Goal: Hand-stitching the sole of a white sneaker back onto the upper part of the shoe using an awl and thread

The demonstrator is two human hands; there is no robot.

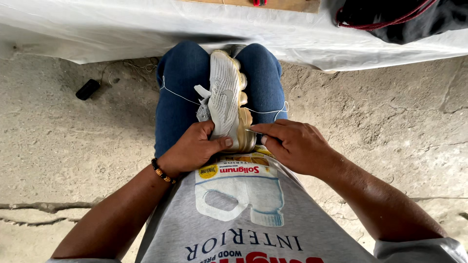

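A: Setting: rough concrete floor point(63, 146), white plastic sheet point(122, 24) hanging off a bench edge above. Small black object point(87, 89) on the floor to the left.

B: And the shoe?

A: White sneaker point(224, 95) with a gold sole point(245, 119), lying on its side, wedged between the seated person's knees in blue jeans point(178, 87). Heel end toward the body.

B: Hands?

A: Left hand point(192, 148) curled around the heel, thumb across the upper; beaded bracelet point(162, 171) at the wrist. Right hand point(292, 146) touches the sole edge, fingertips pinched together there. White thread point(268, 111) runs across both thighs. Cannot tell if a needle is held.
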